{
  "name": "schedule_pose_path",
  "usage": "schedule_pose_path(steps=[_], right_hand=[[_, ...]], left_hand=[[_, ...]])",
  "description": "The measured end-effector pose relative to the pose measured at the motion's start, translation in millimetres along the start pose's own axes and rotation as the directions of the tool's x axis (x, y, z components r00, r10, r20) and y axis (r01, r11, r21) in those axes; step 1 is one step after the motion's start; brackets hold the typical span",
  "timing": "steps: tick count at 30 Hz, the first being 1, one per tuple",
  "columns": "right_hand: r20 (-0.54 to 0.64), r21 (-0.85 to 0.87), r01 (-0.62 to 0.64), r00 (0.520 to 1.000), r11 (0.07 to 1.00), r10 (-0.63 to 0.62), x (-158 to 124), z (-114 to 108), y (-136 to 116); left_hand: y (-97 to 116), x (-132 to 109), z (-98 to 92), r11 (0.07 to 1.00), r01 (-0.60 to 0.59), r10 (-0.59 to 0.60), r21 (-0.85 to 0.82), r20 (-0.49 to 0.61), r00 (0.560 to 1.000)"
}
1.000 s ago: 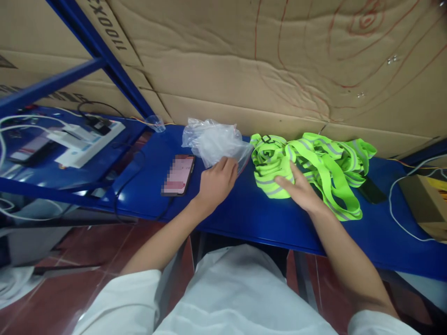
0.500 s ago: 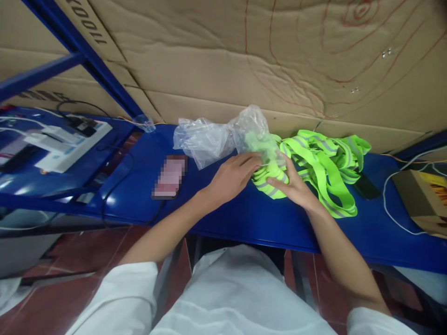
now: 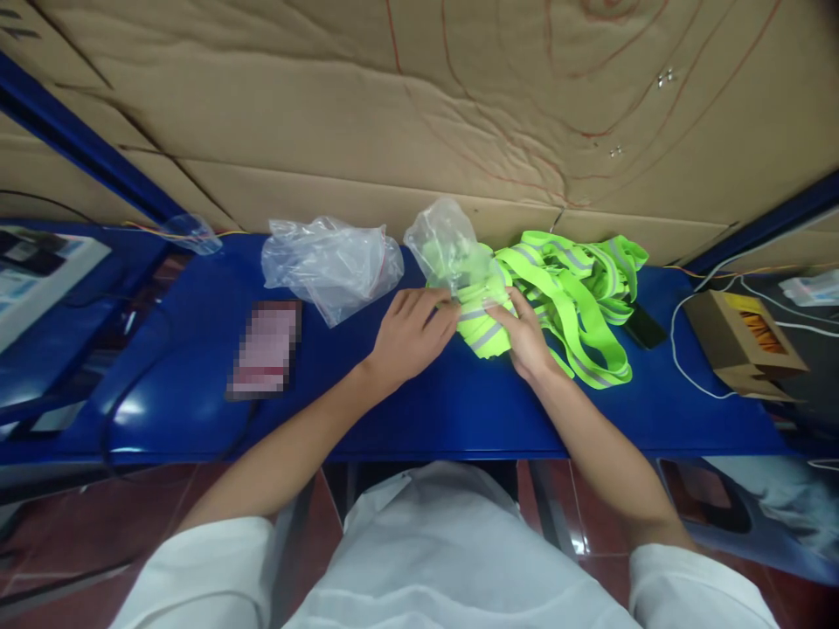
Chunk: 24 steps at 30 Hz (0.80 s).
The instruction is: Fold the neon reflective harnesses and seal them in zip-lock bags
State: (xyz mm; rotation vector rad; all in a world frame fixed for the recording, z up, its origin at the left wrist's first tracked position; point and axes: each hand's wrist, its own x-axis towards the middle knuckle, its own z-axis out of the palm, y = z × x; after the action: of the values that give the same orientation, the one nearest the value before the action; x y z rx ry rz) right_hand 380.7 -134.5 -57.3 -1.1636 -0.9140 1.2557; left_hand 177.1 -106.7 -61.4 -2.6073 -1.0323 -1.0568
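Note:
My right hand [image 3: 526, 336] is closed around a folded bundle of neon yellow-green reflective strap [image 3: 481, 336], thumb on top. A clear plastic bag [image 3: 449, 234] covers the bundle's far end. The near part of the bundle sticks out of the bag toward me. At the bag's left edge, my left hand [image 3: 412, 336] has its fingers bent and closed on the plastic; their tips are partly hidden. Right of my hands lies a loose, tangled heap of the same reflective strap [image 3: 577, 279]. To the left, more clear plastic bags [image 3: 328, 262] lie in a crumpled pile.
A pixelated phone-like object [image 3: 266, 349] lies left on the blue table [image 3: 419, 419]. A dark phone [image 3: 646, 328] sits beside the strap heap. An open cardboard box [image 3: 734, 336] and white cable stand right, a power strip [image 3: 52, 279] far left. Cardboard [image 3: 294, 114] walls the back.
The view has swung to the right. My hands stay at the bundle and bag, and more of the bundle's striped side shows. A gap now shows between the bag and the bag pile.

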Motion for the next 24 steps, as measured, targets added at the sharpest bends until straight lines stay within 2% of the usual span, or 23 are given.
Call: schedule_pose_path(steps=[2,4,9,11,13,14,15,16,17,18,19,20,21,22,23,24], right_hand=[[0.036,-0.045,0.035,0.999,0.998,-0.033,-1,-2,-2],[0.071,-0.05,0.051,0.996,0.997,-0.047,-3,-3,-4],[-0.009,0.075,0.02,1.0,0.997,-0.02,-1,4,-1],[-0.026,0.132,-0.008,1.0,0.991,0.012,1,8,3],[-0.029,0.176,-0.032,0.999,0.984,0.038,4,9,5],[-0.034,0.194,-0.041,0.998,0.98,0.049,5,8,5],[-0.039,0.21,-0.045,0.998,0.977,0.054,7,7,5],[-0.043,0.223,-0.044,0.998,0.974,0.055,8,5,4],[-0.042,0.232,-0.043,0.998,0.972,0.055,9,3,3],[-0.035,0.237,-0.049,0.998,0.97,0.059,9,1,3],[-0.022,0.239,-0.06,0.997,0.969,0.067,8,0,3],[-0.003,0.236,-0.079,0.997,0.968,0.082,7,1,3],[0.021,0.231,-0.105,0.994,0.967,0.103,5,3,3],[0.054,0.223,-0.136,0.99,0.965,0.127,2,6,4],[0.093,0.212,-0.165,0.984,0.963,0.149,-1,11,4],[0.129,0.199,-0.188,0.978,0.962,0.164,-3,17,5]], left_hand=[[-4,-1,2.5,0.994,0.106,-0.107,-0.036,-0.037,0.994],[-6,-2,4.9,0.985,0.155,-0.16,-0.069,-0.064,0.985],[8,-5,12.1,0.975,0.145,-0.159,-0.168,-0.078,0.984],[15,-8,14.2,0.973,0.103,-0.112,-0.206,-0.031,0.993],[18,-11,15.9,0.961,0.048,-0.058,-0.271,-0.03,0.998],[18,-11,16.9,0.942,0.054,-0.078,-0.33,-0.058,0.995],[17,-12,17.9,0.904,0.098,-0.151,-0.415,-0.098,0.984],[14,-11,19.1,0.832,0.174,-0.276,-0.527,-0.122,0.953],[11,-10,20.3,0.709,0.263,-0.423,-0.654,-0.097,0.901],[8,-7,21.4,0.534,0.339,-0.55,-0.774,-0.014,0.835],[5,-4,22.1,0.326,0.387,-0.622,-0.863,0.113,0.775],[3,0,22.2,0.117,0.401,-0.629,-0.908,0.245,0.738],[1,3,21.8,-0.064,0.396,-0.586,-0.916,0.355,0.729],[1,7,20.9,-0.203,0.382,-0.524,-0.902,0.429,0.736],[1,10,19.7,-0.3,0.365,-0.474,-0.881,0.47,0.744],[2,12,18.5,-0.359,0.353,-0.449,-0.864,0.492,0.746]])
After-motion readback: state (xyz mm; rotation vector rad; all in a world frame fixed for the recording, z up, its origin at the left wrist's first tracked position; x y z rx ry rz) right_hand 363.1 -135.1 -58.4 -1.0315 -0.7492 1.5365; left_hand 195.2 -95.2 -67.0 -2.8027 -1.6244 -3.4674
